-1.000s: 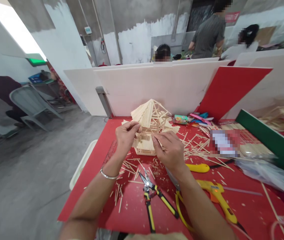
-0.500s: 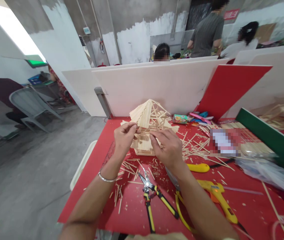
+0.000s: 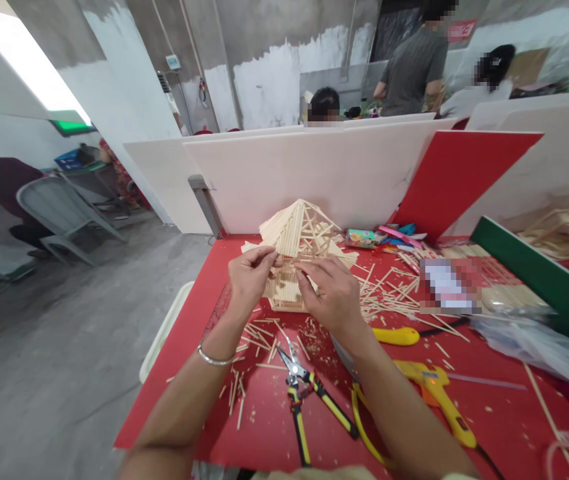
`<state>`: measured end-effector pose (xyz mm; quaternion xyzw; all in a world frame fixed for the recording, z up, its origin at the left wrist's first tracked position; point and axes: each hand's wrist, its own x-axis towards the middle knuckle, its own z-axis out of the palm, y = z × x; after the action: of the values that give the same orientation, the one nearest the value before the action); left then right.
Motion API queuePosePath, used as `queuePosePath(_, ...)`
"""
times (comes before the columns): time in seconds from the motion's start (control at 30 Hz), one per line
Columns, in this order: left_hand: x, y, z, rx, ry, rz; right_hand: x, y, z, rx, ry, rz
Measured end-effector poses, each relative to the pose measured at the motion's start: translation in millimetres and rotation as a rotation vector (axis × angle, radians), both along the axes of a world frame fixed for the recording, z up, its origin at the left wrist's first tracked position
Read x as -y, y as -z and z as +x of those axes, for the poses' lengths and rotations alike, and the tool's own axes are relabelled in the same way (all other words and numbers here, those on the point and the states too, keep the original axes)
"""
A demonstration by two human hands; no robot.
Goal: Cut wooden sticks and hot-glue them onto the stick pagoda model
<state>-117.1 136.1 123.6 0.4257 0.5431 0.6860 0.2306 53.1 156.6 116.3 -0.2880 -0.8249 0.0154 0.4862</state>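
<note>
On a smooth red worktop, toward its far side, stands a small tower-like model built from pale, slim wooden sticks. Its pointed upper roof is closely ribbed at the left and an open lattice at the right; another ribbed slope sits below. At the model's front, the left hand and right hand come near each other, fingers bent, thumbs close to forefingers. Whether either grasps a stick cannot be told: the fingertips are tiny against the pale wood.

Loose sticks lie in a tangle right of the model. Nearer the person, metal shears with black-and-yellow handles lie spread apart.

White panels stand close behind the model. A bare red strip runs along the slanting left edge; the right side is crowded by a yellow glue gun, a crumpled clear bag and a green board.

The hands cover the model's middle, the right forearm partly hides yellow-handled scissors, and a stick structure is cut off at the right.
</note>
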Motion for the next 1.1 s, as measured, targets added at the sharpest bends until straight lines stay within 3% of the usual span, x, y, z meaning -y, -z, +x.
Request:
queuePosePath(0.57,-4.2,3.8,3.0,0.076,-0.008,0.028,-11.9,-21.7,-18.2,0.127,0.095,0.063)
queuePosePath(0.97,-2.1,2.3,2.1,0.058,0.012,0.028,-19.8,-20.9,-24.0,0.151,0.096,0.056)
queuePosePath(1.1,0.0,-2.2,2.8,0.064,-0.004,0.033,-14.6,-14.6,-12.9,0.122,0.084,0.029)
